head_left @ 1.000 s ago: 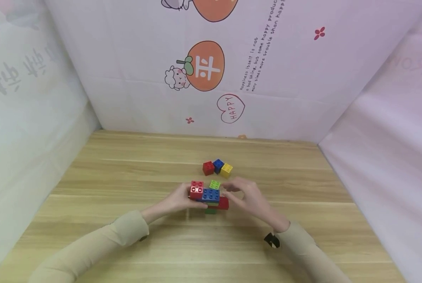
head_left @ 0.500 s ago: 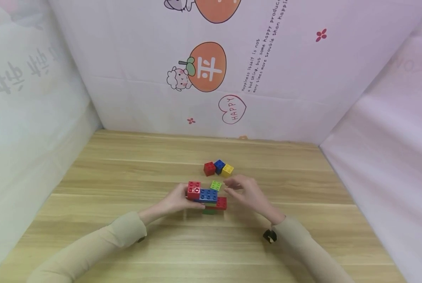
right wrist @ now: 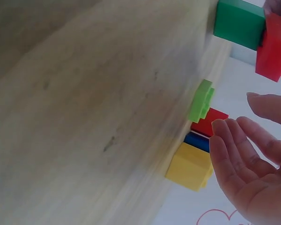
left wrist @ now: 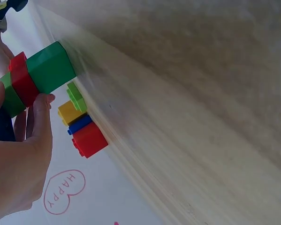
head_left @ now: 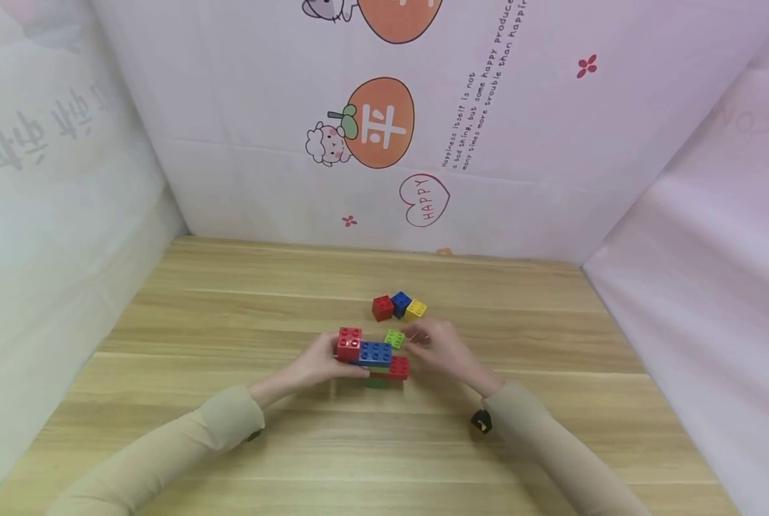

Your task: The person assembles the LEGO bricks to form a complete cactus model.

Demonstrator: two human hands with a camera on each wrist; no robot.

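Note:
My left hand (head_left: 313, 363) grips a stepped stack of toy building bricks, thumb on the near side. A red brick (head_left: 349, 342) and a blue brick (head_left: 375, 352) top it; a longer red brick (head_left: 398, 367) juts right below. At its bottom is a dark green brick (left wrist: 52, 68), close over the table in the wrist views. My right hand (head_left: 441, 349) holds nothing; in the right wrist view its fingers are loosely bent, with thumb and fingertips apart. Just left of those fingertips, a thin light green brick (head_left: 394, 338) lies studs up on the table.
A red brick (head_left: 383, 308), a blue brick (head_left: 401, 304) and a yellow brick (head_left: 416, 309) sit clustered behind the light green one. The wooden table (head_left: 242, 301) ends at a printed white cloth wall (head_left: 261, 186), with more cloth at both sides.
The left hand has shifted slightly left with the brick stack. The right hand first drew back a little from the stack, then came closer to the light green brick.

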